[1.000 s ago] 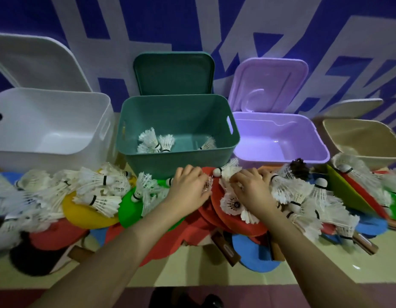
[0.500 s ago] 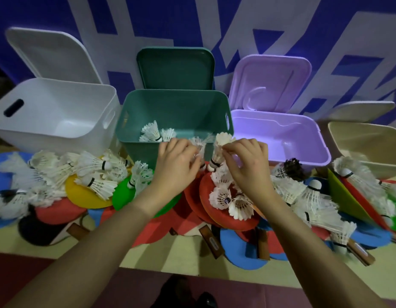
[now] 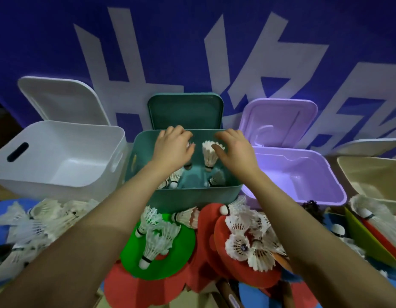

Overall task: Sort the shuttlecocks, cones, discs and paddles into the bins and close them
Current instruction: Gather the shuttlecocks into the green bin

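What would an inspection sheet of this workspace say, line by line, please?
Surface: table, pale, mostly covered.
Job's things: green bin open, shuttlecocks inside; falling shuttlecock above it; white bin, purple bin, beige bin open, nothing seen inside; loose shuttlecocks, green disc and red paddles in front.
Clutter: dark pine cone.
Grippers: left hand curled over the green bin, hold unclear; right hand open.
Cables: nothing seen.
Surroundings: blue banner with white characters.
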Tool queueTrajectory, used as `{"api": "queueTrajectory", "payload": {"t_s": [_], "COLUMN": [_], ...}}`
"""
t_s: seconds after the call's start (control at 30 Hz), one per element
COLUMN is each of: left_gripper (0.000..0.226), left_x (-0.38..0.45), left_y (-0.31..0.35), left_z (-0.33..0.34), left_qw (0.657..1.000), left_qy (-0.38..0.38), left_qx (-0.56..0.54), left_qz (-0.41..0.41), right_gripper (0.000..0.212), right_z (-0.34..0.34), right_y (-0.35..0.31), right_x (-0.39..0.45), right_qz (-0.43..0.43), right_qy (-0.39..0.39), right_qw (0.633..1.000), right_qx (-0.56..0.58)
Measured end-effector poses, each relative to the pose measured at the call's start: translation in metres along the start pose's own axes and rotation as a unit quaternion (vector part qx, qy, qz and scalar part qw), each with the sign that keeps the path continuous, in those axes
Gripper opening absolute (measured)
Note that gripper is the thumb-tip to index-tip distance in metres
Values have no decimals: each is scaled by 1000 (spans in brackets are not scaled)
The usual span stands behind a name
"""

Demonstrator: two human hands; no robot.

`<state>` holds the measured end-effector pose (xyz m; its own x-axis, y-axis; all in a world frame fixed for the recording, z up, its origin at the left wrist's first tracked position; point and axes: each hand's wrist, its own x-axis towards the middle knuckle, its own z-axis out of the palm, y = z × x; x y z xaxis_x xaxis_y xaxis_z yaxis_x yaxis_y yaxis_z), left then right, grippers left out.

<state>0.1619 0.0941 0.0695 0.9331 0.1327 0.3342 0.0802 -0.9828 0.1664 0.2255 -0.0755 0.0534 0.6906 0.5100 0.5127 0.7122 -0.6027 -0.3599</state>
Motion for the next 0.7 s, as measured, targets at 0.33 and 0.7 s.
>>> {"api": "queueTrajectory", "payload": {"t_s": [0.33, 0.7], "left_gripper": [32, 25], "left_x": [-8, -99], "left_y": [39, 99], "left_z": [-4, 57], "left_qw": [989, 982], "left_qy": [39, -84], "left_qx": [-47, -85], "left_qz": [138, 145], "right_gripper": [22, 44], "right_z": [-53, -47], "right_y": [23, 60], "right_x": [-53, -159], "right_qz": [-5, 92], "right_qy": [-3, -238], "right_qw": [1000, 957], "right_qx": [-1, -140]}}
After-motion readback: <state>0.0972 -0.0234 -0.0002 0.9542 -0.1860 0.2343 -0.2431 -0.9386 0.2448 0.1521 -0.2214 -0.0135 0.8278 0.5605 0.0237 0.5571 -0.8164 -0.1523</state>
